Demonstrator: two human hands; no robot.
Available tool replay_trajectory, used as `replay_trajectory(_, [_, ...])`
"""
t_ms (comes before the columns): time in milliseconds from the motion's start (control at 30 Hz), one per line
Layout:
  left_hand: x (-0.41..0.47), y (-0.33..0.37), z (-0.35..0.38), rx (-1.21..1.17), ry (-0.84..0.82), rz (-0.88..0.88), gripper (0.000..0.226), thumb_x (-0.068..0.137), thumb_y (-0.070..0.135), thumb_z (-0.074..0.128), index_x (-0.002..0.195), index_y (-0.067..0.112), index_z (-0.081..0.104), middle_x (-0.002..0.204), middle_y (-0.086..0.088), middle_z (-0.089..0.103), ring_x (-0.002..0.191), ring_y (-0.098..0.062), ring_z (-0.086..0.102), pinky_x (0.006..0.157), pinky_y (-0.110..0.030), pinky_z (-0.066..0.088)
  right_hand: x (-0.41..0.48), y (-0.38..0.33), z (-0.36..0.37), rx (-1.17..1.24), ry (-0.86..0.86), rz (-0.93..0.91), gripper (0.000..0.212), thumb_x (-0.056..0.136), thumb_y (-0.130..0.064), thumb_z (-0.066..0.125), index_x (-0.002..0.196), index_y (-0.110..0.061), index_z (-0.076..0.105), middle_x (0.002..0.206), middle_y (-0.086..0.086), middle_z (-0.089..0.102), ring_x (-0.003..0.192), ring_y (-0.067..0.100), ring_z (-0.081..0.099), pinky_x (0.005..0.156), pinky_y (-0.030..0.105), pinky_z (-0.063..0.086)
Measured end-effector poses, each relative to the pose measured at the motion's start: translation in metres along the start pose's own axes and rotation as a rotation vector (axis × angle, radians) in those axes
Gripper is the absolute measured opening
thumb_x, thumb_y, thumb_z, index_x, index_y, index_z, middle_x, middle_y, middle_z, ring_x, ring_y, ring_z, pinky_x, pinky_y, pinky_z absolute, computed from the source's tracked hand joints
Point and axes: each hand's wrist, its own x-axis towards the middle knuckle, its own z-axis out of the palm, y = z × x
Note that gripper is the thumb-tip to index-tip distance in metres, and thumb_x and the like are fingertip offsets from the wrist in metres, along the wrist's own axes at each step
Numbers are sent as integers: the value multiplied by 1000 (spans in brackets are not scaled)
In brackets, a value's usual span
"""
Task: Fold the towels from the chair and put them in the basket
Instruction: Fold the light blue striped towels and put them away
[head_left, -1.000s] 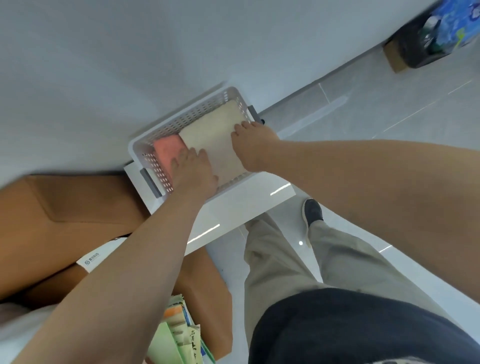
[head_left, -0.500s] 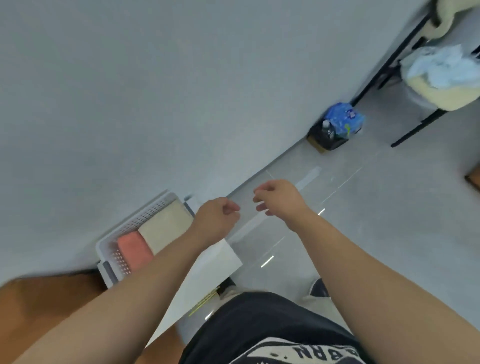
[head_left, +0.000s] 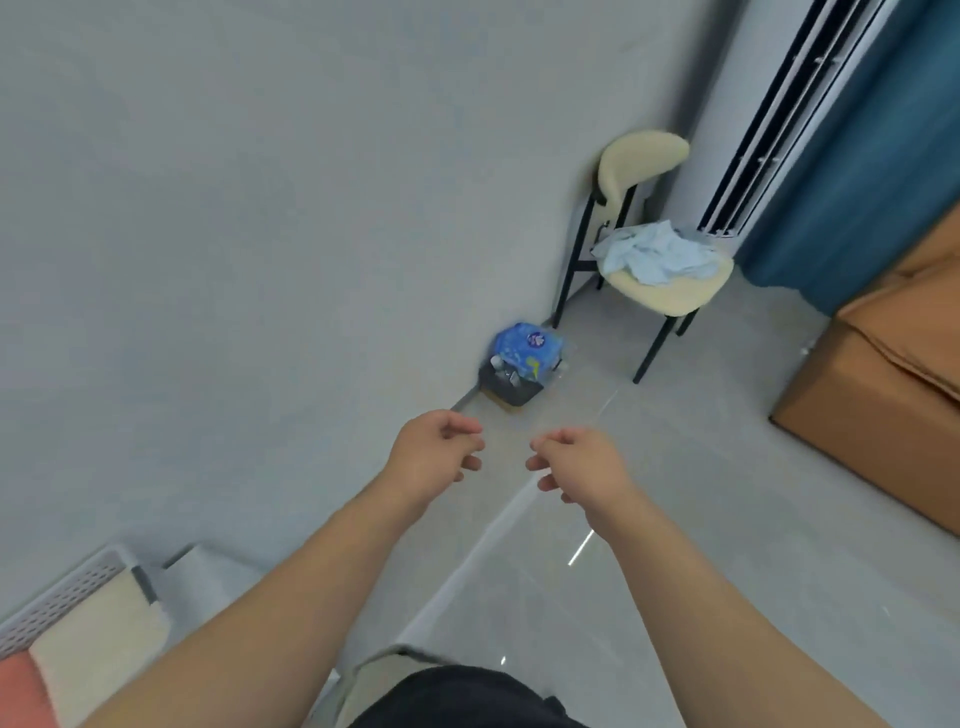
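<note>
A crumpled light blue towel (head_left: 657, 254) lies on the seat of a cream chair (head_left: 670, 291) with black legs, far ahead at the right by the wall. The white perforated basket (head_left: 62, 592) sits at the lower left edge, holding a folded cream towel (head_left: 98, 639) and a folded pink towel (head_left: 21, 696). My left hand (head_left: 431, 457) and my right hand (head_left: 582, 467) hover side by side in mid-air over the floor, fingers loosely curled, holding nothing. Both are well short of the chair.
A dark bin with a blue package (head_left: 522, 364) on top stands against the wall between me and the chair. A brown sofa (head_left: 883, 395) fills the right side. Blue curtain (head_left: 872, 156) hangs behind the chair. Grey tiled floor (head_left: 675, 519) lies ahead.
My hands left the cream towel in the basket and rose empty. My view swung from the basket up and right toward the chair, which came fully into view.
</note>
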Motion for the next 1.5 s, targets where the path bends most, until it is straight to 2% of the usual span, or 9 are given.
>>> replay_trajectory(167, [25,52,91,35,-61,25,9,89,10,69,96,15,70,95,-8,77,71,-16,73,62,-28,50,24,-5,-100,59,56,-16,14,98,-21,57,100,-13,68,90,1,76,61,15,63,56,25,42])
replay_trajectory(300, [69,90,149,61,-92,41,10,89,9,69,96,15,70,95,-8,77,70,-16,73,62,-28,50,70,-12,-162,101,97,-20,14,98,-22,57,99,-14,68,88,-1,76,63,14,65,59,26,43])
replay_trajectory(533, [197,154,255,32,-145,62,10,90,7,68,98,13,70,86,-3,73,66,-13,70,61,-26,50,190,-32,-280,59,174,-12,14,100,-24,57,98,-17,69,90,-1,76,64,13,65,60,25,44])
replay_trajectory(733, [298,224,348,94,-261,29,10,91,8,66,97,16,68,95,-7,75,71,-15,71,65,-28,51,282,-60,-384,56,231,53,14,100,-25,56,98,-19,69,92,-2,75,67,13,66,60,25,45])
replay_trajectory(900, [371,292,428,145,-293,51,9,91,10,68,97,16,70,92,-5,76,72,-16,73,64,-28,53,367,-74,-464,94,259,88,15,100,-26,57,97,-18,70,89,-2,75,64,12,65,59,25,46])
replay_trajectory(1167, [489,349,545,112,-160,-47,10,89,6,68,96,12,70,100,-14,75,70,-20,70,63,-31,50,532,-84,-594,93,158,77,15,100,-23,55,99,-16,68,94,3,74,65,14,64,57,24,45])
replay_trajectory(1333, [537,397,600,51,-57,-136,11,90,7,67,99,13,70,100,-10,76,74,-21,72,66,-31,51,614,-105,-671,-8,44,87,13,98,-25,55,95,-18,66,93,0,74,66,14,64,56,24,43])
replay_trajectory(1500, [586,442,633,3,16,-181,12,93,8,65,102,14,69,97,-5,76,79,-21,73,69,-30,53,696,-146,-713,-51,-51,75,14,98,-24,57,101,-15,67,93,-1,75,64,14,62,55,22,41])
